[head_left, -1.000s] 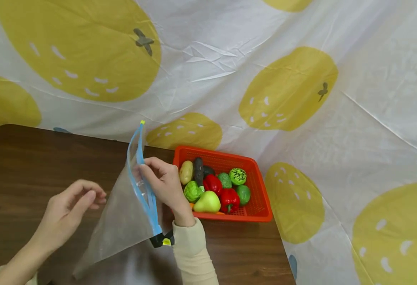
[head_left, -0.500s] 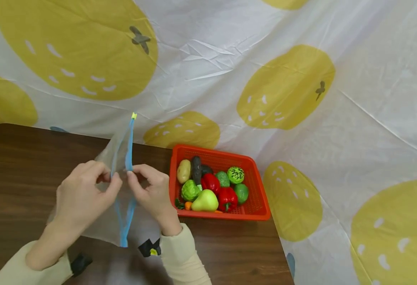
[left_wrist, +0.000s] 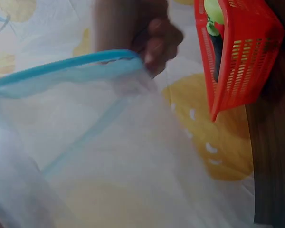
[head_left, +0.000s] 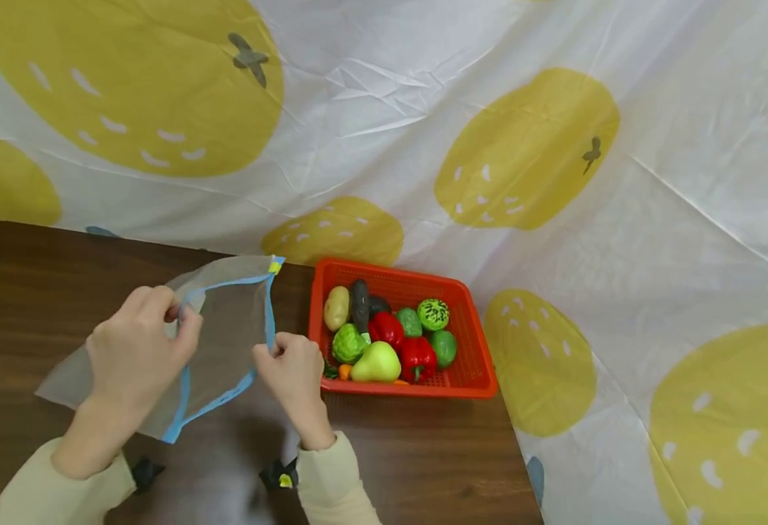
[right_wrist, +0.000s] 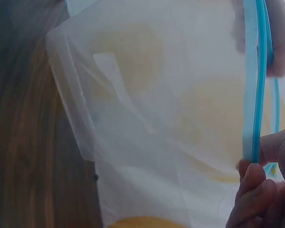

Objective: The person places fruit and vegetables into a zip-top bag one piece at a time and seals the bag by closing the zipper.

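I see both hands, left hand (head_left: 136,348) and right hand (head_left: 294,372), pinching the clear blue-rimmed zip bag (head_left: 222,339) apart; only the head view shows the red plastic basket's (head_left: 472,368) toy produce.

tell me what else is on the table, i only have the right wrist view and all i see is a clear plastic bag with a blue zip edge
Observer: An orange plastic basket of toy fruit and vegetables stands right of the bag.
Operator: is the other hand on the bag too
Observer: Yes, the left hand pinches one blue rim, the right hand the opposite one.
Operator: so the mouth is open
Observer: Yes, the head view shows the rims pulled apart.
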Demonstrator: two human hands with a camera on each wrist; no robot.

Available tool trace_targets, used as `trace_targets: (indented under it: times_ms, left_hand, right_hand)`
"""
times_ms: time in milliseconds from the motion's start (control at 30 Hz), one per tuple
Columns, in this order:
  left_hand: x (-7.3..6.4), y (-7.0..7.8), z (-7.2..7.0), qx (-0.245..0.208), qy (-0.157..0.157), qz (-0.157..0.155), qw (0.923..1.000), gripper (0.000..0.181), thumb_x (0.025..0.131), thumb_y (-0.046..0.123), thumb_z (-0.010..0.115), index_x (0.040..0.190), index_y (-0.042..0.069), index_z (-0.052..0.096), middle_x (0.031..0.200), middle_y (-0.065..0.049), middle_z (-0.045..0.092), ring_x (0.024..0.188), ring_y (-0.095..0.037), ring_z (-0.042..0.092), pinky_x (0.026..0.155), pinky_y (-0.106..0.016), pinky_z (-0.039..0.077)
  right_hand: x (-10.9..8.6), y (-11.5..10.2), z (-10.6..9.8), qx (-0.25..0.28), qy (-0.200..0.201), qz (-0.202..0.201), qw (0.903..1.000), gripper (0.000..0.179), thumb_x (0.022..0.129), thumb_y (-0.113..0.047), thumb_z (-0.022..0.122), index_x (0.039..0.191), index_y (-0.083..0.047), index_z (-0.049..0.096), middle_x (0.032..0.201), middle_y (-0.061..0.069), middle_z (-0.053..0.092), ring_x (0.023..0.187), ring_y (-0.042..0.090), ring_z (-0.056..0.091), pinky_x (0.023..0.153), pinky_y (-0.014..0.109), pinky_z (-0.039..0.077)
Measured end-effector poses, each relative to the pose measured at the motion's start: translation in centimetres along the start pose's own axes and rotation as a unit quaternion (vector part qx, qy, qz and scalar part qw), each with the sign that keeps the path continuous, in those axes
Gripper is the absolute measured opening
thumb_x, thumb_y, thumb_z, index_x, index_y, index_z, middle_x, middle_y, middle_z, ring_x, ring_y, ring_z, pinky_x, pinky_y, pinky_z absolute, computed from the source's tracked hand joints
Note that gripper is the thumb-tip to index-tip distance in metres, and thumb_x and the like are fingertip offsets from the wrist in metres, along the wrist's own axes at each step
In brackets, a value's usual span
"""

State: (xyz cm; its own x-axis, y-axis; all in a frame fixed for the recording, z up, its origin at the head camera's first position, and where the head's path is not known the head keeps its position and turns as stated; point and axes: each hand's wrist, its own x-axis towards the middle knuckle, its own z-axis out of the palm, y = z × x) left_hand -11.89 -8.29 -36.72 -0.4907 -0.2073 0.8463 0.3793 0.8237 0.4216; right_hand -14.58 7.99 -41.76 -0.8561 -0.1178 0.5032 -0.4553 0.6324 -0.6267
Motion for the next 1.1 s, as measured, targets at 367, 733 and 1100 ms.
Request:
trace_targets:
  times_ms: [367,733,1100]
  left_hand:
    - [1.2,-0.4,-0.8,-0.009,0.003,-0.027,0.9996,0.011,0.073,0.004,0.052,0.065,-0.004,0.053,0.059,-0.018,0.053,0.042,-0.027,0.043,0.036,-0.036,0.029]
    - [-2.5,0.1,1.6,-0.087,-0.085,0.089,0.9886,0.013,0.068,0.007,0.058,0.063,0.006,0.047,0.054,0.001,0.043,0.044,-0.007,0.036,0.037,-0.024,0.030]
    - [-1.9,-0.7,1.6,-0.085,-0.006,0.021,0.9962,0.010,0.075,0.005,0.053,0.067,-0.002,0.052,0.053,-0.009,0.052,0.043,-0.016,0.044,0.042,-0.019,0.036]
  right_hand:
    - [-1.3,2.3,-0.1,-0.075,-0.015,0.089,0.9931,0.035,0.066,-0.012,0.057,0.042,-0.015,0.032,0.045,-0.012,0.015,0.045,0.005,0.016,0.040,0.019,0.011]
    - [-1.2,1.8,0.5,-0.029,0.001,0.093,0.9952,0.046,0.076,-0.023,0.070,0.042,-0.013,0.041,0.041,-0.012,0.023,0.038,0.002,0.025,0.035,0.017,0.015]
    - [-2.0,3.5,1.1,-0.134,-0.021,0.109,0.9847,0.042,0.067,-0.013,0.061,0.043,-0.018,0.027,0.048,-0.011,0.012,0.045,0.008,0.015,0.038,0.021,0.011]
